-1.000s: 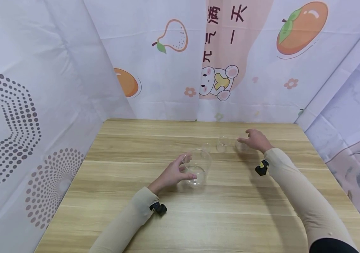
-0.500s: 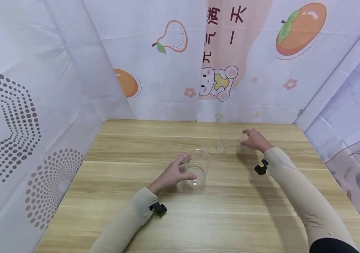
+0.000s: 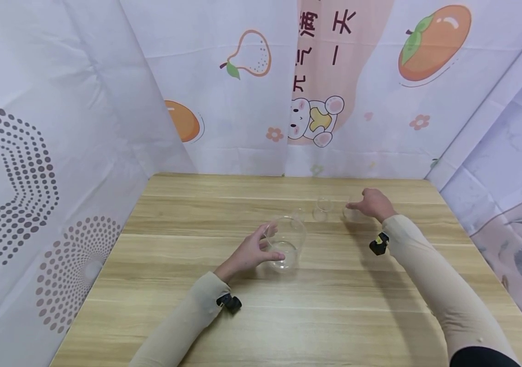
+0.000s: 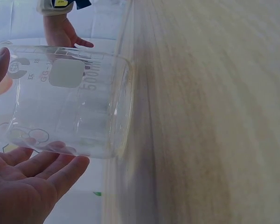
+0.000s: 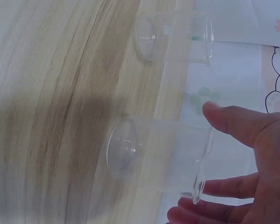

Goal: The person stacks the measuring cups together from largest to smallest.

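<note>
Left hand (image 3: 253, 251) grasps large cylindrical clear-glass beaker (image 4: 67, 109); right hand (image 3: 373, 205), grip unclear, rings small cylindrical clear-glass beaker (image 5: 156, 156); both stand, release seemingly pending.

On the desk (image 3: 261, 318), the 500 ml beaker (image 3: 292, 235) stands between thumb and fingers of the left grip (image 3: 253, 250). Just behind it sits a small glass vessel (image 3: 299, 212); rightward follow the middle beaker (image 3: 323, 209), then the end beaker (image 5: 154, 156), beside the right grip (image 3: 372, 204). A curtain (image 3: 238, 112) hangs behind.
</note>
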`<state>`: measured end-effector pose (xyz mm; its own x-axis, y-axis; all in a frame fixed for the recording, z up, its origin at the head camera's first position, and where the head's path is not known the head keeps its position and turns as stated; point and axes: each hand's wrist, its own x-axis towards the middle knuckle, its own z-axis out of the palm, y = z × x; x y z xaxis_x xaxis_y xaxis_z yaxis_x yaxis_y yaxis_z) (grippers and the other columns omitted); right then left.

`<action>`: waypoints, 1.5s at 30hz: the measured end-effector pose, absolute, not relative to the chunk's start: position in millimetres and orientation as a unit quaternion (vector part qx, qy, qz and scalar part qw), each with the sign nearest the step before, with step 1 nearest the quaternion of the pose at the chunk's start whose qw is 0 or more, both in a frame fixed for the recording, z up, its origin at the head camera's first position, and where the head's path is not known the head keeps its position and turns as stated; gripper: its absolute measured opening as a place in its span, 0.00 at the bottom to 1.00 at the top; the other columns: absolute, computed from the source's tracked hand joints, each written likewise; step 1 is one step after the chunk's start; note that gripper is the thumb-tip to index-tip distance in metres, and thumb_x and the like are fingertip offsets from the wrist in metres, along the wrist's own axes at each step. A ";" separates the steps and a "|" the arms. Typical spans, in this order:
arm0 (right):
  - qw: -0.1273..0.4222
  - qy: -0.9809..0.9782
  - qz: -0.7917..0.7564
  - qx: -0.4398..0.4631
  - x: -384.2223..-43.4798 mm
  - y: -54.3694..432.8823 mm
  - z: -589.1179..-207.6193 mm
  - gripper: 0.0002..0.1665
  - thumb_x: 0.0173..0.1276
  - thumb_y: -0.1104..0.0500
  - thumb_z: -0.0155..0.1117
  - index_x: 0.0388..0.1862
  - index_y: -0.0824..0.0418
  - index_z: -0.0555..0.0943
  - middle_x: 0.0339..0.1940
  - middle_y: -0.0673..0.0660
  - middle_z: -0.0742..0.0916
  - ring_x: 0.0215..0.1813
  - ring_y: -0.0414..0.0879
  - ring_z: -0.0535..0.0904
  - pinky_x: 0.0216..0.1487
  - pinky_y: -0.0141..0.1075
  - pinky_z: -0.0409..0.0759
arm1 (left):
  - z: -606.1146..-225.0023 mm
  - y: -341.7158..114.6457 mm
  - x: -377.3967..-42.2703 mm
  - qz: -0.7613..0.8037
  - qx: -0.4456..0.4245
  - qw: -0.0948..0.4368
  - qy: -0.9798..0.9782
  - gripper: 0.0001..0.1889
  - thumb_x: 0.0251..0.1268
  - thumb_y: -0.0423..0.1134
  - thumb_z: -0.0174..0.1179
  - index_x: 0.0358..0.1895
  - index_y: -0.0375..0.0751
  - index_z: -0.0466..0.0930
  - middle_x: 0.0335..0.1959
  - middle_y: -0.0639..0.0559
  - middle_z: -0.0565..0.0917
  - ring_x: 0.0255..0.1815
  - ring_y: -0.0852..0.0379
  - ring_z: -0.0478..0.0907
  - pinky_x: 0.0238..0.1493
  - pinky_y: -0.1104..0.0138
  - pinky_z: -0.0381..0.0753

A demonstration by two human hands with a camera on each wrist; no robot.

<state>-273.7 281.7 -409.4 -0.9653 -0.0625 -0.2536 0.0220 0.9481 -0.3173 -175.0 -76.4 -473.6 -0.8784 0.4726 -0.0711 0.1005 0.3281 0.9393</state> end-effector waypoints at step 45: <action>0.084 0.976 -0.200 -0.036 -277.5 286.1 -413.8 0.40 0.64 0.52 0.62 0.64 0.81 0.67 0.60 0.80 0.76 0.57 0.71 0.75 0.61 0.61 0.74 | -475.8 -76.9 -175.4 0.557 0.177 0.169 0.794 0.49 0.52 0.51 0.73 0.76 0.55 0.53 0.74 0.45 0.66 0.72 0.37 0.65 0.71 0.52 0.69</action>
